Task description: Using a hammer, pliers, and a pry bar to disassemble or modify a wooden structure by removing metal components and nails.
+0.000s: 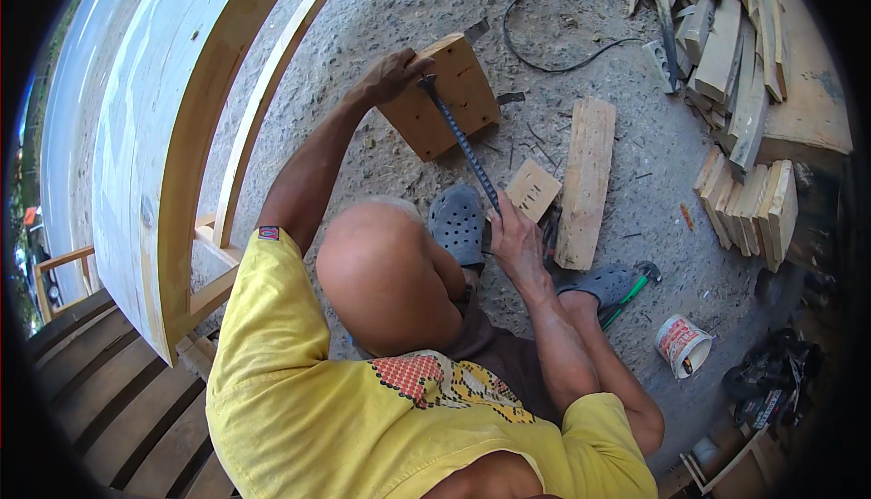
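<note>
My left hand (396, 77) is closed over the upper left edge of a square wooden block (458, 91), which stands tilted on the rough ground. Dark nail holes dot its face, and two metal strips jut from its right side. In my right hand (519, 243) is the lower end of a dark, ribbed pry bar (464, 150). The bar's flared head rests at the block's upper left, just beside my left fingers. Between my clogs, a small piece of wood (533, 188) with several nails or slots lies near my right hand, next to a thick plank (588, 181).
A green-handled hammer (632, 297) lies by my right clog (599, 283). Nearby, a white and red tub (682, 347) is tipped over. Scrap wood (726, 45) is heaped far right, above stacked short boards (751, 204). A black cable (535, 56) curls behind. A large wooden frame (172, 163) stands left.
</note>
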`<action>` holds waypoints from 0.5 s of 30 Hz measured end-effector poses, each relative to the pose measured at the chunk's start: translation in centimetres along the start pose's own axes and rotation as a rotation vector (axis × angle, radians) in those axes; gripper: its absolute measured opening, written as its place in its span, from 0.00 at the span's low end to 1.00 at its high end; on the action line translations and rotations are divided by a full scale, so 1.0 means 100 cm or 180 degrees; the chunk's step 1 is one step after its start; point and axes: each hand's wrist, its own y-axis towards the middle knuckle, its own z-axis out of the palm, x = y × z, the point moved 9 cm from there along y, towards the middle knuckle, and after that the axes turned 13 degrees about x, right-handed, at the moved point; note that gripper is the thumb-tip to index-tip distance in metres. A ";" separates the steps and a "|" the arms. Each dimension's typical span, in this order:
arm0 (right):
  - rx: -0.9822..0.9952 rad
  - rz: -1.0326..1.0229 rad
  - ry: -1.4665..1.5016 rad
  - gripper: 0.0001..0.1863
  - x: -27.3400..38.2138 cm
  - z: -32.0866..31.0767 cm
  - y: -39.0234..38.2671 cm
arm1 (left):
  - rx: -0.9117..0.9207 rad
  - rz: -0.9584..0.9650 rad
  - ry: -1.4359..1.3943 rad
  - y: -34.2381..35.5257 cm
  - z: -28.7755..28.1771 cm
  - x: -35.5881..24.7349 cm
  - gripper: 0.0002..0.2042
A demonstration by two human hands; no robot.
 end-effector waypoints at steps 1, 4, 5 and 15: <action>0.0062 0.0005 0.0067 0.19 -0.001 0.003 0.004 | -0.0006 -0.0080 -0.0140 0.001 -0.001 0.011 0.32; -0.0018 -0.0300 -0.0032 0.22 0.001 0.013 0.012 | 0.0092 0.0016 -0.0268 0.009 0.003 0.032 0.31; -0.0044 -0.0266 -0.0006 0.22 -0.005 0.017 0.013 | 0.0221 -0.0070 -0.0364 0.013 0.007 0.040 0.26; -0.0467 -0.0551 -0.0161 0.23 -0.045 0.047 0.026 | 0.0177 -0.0182 0.0129 0.016 0.000 0.033 0.28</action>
